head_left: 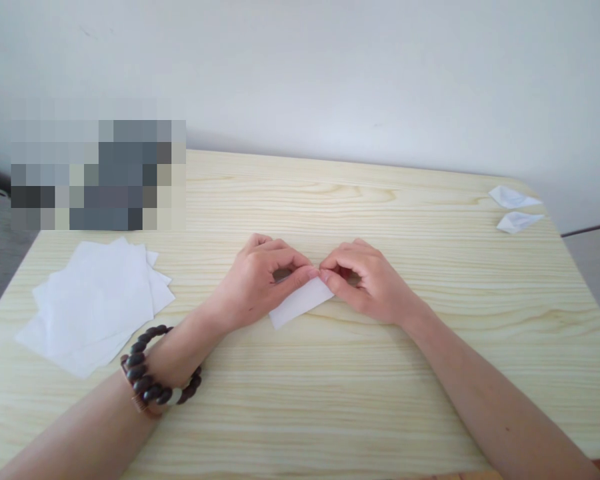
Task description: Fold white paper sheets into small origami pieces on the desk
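Note:
A folded white sheet of paper (300,305) lies slanted near the middle of the table, a narrow strip of it showing below my fingers. My left hand (267,277) pinches its upper edge between thumb and forefinger. Right beside it, my right hand (363,277) pinches the same edge, thumb tip close to the left thumb tip. The fingertips of both hands nearly meet and cover part of the paper's upper edge. A dark beaded bracelet (139,373) circles my left wrist.
A loose stack of white paper sheets (100,300) lies at the left of the wood-grain table (310,413). Two small folded white paper pieces (513,197) rest near the far right corner. A pixelated patch hides something at the back left. A pale wall (355,73) borders the far edge.

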A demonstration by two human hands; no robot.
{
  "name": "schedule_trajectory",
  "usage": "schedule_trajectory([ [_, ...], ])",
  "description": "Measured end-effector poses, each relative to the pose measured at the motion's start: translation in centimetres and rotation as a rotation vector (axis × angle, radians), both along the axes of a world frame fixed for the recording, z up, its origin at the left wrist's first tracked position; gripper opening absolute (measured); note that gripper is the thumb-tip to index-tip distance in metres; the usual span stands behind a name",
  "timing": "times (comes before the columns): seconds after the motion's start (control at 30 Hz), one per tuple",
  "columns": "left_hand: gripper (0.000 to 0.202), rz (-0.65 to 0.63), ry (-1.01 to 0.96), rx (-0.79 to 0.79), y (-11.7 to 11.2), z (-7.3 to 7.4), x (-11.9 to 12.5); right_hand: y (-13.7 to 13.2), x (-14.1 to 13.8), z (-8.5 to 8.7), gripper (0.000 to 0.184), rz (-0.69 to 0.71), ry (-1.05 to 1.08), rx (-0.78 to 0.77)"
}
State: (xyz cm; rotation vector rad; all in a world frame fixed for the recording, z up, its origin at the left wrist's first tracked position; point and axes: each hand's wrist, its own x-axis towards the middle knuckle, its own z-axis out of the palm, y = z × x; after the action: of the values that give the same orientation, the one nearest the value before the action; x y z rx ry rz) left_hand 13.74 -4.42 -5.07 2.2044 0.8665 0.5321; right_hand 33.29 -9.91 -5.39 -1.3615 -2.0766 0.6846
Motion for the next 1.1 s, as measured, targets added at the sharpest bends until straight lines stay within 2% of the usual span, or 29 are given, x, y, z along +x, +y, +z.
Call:
schedule_trajectory([
  [0.2,0.023,0.019,-0.002,-0.069,-0.1,0.5,0.1,0.2,0.6,0.1,0.013,0.079,0.012,-0.016],
  [0.43,0.021,0.060,-0.081,-0.162,0.0,1.0,-0.1,0.2,1.4,0.6,0.015,0.105,0.050,-0.067],
  [0.77,0.027,-0.113,0.012,-0.160,0.8,1.0,-0.7,0.2,1.7,0.6,0.017,0.134,0.129,-0.059],
  [0.87,0.021,-0.106,-0.013,-0.174,0.6,0.7,-0.7,0.1,1.5,0.4,0.018,0.155,0.107,-0.034],
  [0.93,0.017,-0.064,-0.072,-0.234,0.4,0.5,-0.7,0.0,1.4,0.2,0.019,0.121,0.094,-0.035],
  [1.0,0.017,-0.010,-0.144,-0.316,0.2,0.2,-0.6,-0.1,1.2,-0.1,0.017,0.030,0.118,-0.048],
  [1.1,0.018,0.128,-0.264,-0.353,0.1,0.0,-0.5,-0.2,0.9,-0.6,0.005,-0.108,0.270,-0.055],
])
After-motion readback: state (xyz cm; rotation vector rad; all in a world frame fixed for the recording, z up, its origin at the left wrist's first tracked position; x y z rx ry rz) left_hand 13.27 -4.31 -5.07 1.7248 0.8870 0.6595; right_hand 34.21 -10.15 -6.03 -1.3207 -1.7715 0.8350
